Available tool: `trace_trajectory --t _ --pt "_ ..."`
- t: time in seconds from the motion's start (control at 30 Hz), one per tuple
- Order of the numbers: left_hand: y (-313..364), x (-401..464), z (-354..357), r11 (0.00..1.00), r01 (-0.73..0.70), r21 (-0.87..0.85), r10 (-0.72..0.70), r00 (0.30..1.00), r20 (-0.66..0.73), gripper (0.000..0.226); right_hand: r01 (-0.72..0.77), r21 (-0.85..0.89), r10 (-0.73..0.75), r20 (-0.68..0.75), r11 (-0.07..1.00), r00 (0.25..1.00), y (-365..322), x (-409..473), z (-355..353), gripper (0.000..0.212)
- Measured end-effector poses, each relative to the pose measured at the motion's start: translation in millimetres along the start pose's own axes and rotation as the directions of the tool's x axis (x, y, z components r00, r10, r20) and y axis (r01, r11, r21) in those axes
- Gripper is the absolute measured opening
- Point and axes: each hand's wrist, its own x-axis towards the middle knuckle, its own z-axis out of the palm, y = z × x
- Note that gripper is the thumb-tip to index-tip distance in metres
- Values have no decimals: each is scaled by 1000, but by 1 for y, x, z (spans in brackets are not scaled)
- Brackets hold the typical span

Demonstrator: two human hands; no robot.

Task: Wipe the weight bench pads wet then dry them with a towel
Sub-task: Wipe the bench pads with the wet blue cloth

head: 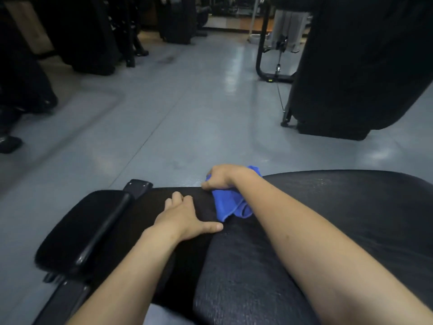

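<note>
While left hand (185,216) presses bench pad (328,231), right hand (221,177) grips blue cloth (230,205).

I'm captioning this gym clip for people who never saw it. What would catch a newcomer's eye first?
The bright blue cloth, bunched in the right hand at the far edge of the black bench pad. Beside it, the left hand lies flat on the pad. Beyond them stretches the shiny grey floor.

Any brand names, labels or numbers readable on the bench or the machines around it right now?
None can be read.
Bench pad: plain black, no label visible.
Blue cloth under the right hand: no tag or print visible.
Cable machine: a small green spot at its base, too small to read.
</note>
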Motion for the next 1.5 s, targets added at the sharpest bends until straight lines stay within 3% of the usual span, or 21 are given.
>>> trace_trajectory --t 0.57,0.83,1.0,1.07,1.23,1.37,1.5 --pt "-50 1 -20 997 42 67 -43 999 19 84 40 52 -40 6 998 999 -88 69 31 28" --pt "-58 10 -21 996 56 65 -56 998 0 85 75 -30 -77 -56 997 995 -112 86 44 30" --pt "-35 14 -20 1000 21 -16 -23 994 -107 93 83 22 -83 0 996 997 -93 70 32 27" --pt "-28 12 -18 999 -1 -35 -3 991 -134 81 69 111 -73 40 991 997 -72 55 23 18" --pt "2 1 -13 999 -32 -17 29 983 -179 48 -5 177 -1 38 984 999 2 10 4 25" --pt "41 -18 -12 993 -108 -37 96 965 -243 42 -47 55 49 -29 997 998 51 -27 -15 32" --pt "83 -34 -2 979 -203 -11 196 958 -211 40 -137 -23 133 -125 990 983 102 -64 -35 29"
